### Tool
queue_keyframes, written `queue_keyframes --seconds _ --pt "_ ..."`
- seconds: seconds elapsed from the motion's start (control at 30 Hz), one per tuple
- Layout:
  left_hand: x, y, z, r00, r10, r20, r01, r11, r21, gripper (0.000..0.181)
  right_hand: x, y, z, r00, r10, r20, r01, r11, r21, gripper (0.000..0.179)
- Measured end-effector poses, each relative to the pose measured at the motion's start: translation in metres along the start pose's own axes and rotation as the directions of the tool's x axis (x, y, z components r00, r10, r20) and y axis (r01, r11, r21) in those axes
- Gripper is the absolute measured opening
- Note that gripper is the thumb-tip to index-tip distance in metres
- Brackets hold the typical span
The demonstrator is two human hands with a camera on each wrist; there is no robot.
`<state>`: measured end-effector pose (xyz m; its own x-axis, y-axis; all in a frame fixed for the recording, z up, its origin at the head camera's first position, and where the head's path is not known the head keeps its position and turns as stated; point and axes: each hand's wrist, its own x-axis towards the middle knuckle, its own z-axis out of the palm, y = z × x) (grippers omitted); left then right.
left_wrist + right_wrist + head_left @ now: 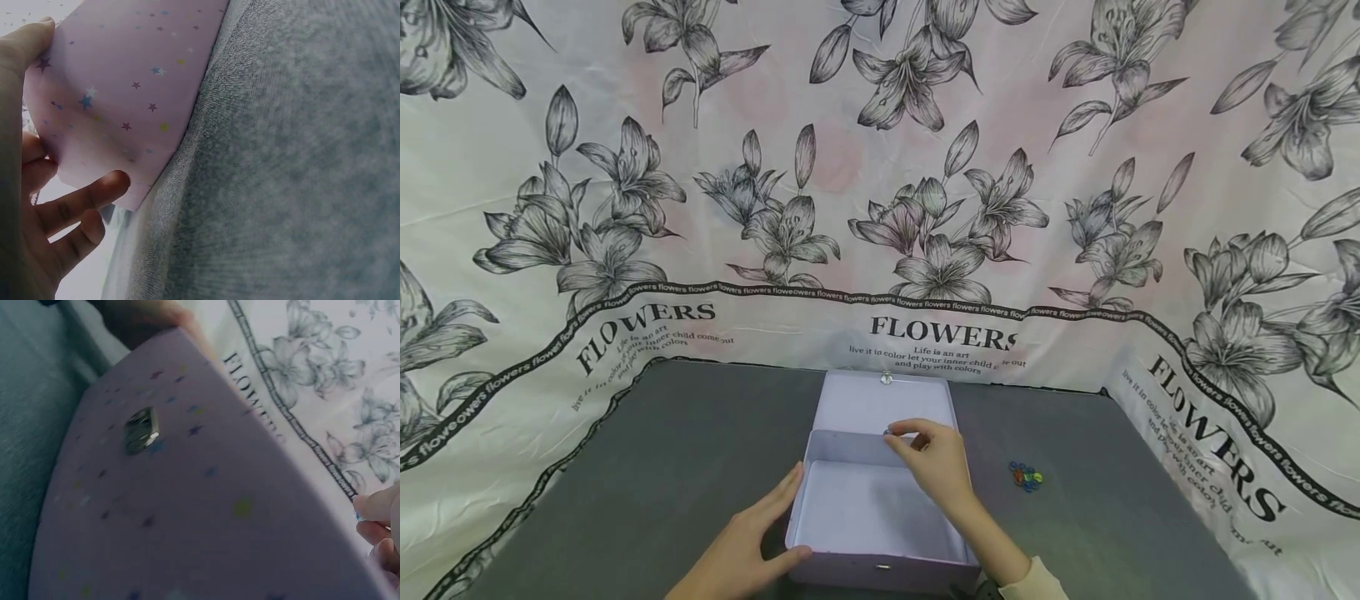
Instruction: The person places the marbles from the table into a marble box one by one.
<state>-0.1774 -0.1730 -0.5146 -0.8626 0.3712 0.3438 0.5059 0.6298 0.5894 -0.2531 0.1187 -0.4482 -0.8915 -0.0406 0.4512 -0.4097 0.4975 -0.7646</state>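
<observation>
The right hand (931, 467) has a narrow grip: thumb and forefinger meet at their tips and pinch a small bluish bead (887, 432), which mostly hides between them. That bead hangs above the back part of an open box (872, 512), near the hinge line, clear of the box floor. The left hand (752, 533) has a wide, loose grip, its fingers spread and fairly straight along the box's left side, the thumb reaching to the near left corner; it touches the box without curling round it. The box stands on the grey tabletop (715, 450), its lid (880, 404) tipped back, pale inside, with pink, star-printed outer walls. Well to the right, a small cluster of beads (1026, 477) in blue, orange-red and yellow-green lies on the tabletop.
</observation>
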Motion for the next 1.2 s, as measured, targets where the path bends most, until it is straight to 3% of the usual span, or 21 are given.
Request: queue_keyframes --seconds 0.1,0.27,0.43,0.6,0.9,1.0,1.07,1.2 --pt "0.0 0.001 -0.001 1.0 0.011 -0.012 -0.011 1.0 0.013 0.093 -0.001 0.004 0.004 0.999 -0.018 0.049 0.02 0.998 -0.051 0.008" --pt "0.0 0.003 -0.002 1.0 -0.025 0.016 0.025 1.0 -0.011 0.092 -0.003 0.011 0.009 0.984 -0.017 0.179 0.032 0.996 -0.081 0.007" --pt "0.0 0.003 -0.002 0.999 -0.039 0.03 0.04 0.999 -0.023 0.092 -0.007 0.017 0.012 0.946 0.002 0.325 0.051 0.987 -0.153 0.007" --pt "0.0 0.002 -0.001 0.999 -0.031 0.031 0.031 0.999 -0.026 0.092 -0.009 0.018 0.015 0.902 -0.014 0.432 0.126 0.965 -0.232 0.007" --pt "0.001 0.002 -0.003 1.0 0.001 -0.004 -0.001 1.0 -0.003 0.092 -0.013 0.011 0.023 0.842 -0.036 0.539 0.258 0.903 -0.343 0.008" --pt "0.001 0.002 -0.003 1.0 0.021 -0.018 -0.02 1.0 0.01 0.092 -0.014 0.011 0.025 0.833 -0.034 0.552 0.274 0.892 -0.359 0.009" --pt "0.001 0.002 -0.003 0.999 0.033 -0.021 -0.032 0.999 0.018 0.093 -0.013 0.012 0.025 0.839 -0.026 0.543 0.259 0.898 -0.356 0.01" --pt "0.0 0.0 -0.002 1.0 0.013 0.005 -0.013 1.0 0.004 0.093 -0.014 0.012 0.021 0.861 0.008 0.508 0.172 0.937 -0.305 0.013"
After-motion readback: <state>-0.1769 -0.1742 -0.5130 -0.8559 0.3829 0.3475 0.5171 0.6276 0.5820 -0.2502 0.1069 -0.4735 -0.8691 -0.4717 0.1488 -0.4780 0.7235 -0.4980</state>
